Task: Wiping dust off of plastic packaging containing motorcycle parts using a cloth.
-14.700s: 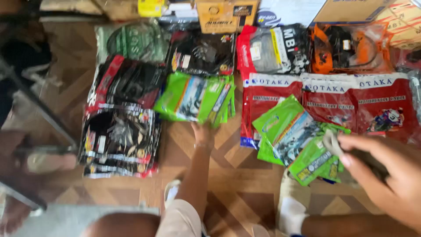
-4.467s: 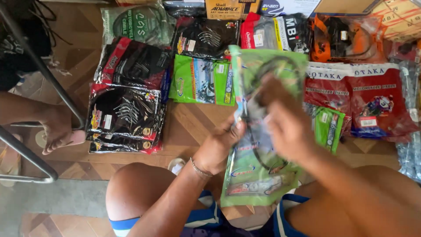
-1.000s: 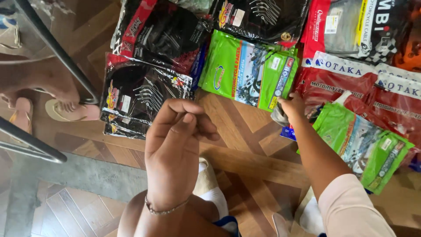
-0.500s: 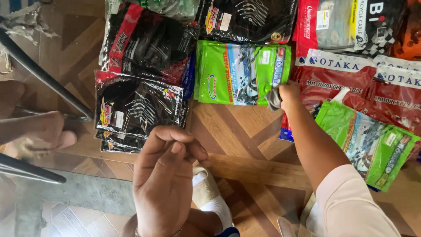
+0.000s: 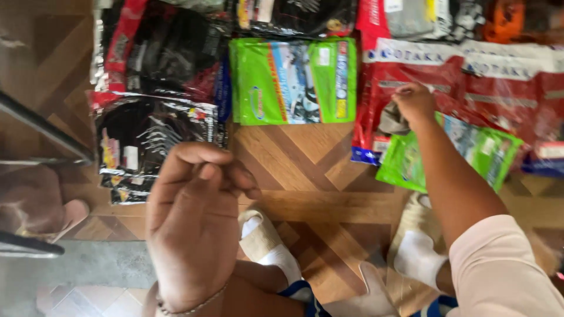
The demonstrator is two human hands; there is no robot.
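Note:
My left hand (image 5: 194,229) is raised close to the camera, fingers curled in against the thumb, and I see nothing in it. My right hand (image 5: 414,101) reaches forward in a pale pink sleeve and is closed on a small grey object (image 5: 390,121). It rests over the top edge of a green packet (image 5: 482,147) that lies on red packets (image 5: 470,79). A second green packet (image 5: 294,79) lies flat to the left of that hand, apart from it.
Black-and-red packets (image 5: 153,138) lie in stacks at the left on the wooden parquet floor (image 5: 294,158). A metal chair leg (image 5: 44,135) and another person's foot (image 5: 35,211) are at the far left. My white-shod feet (image 5: 264,240) are below.
My right hand has moved right, from the middle green packet's corner to the green packet on the red ones. My left hand stays raised and curled.

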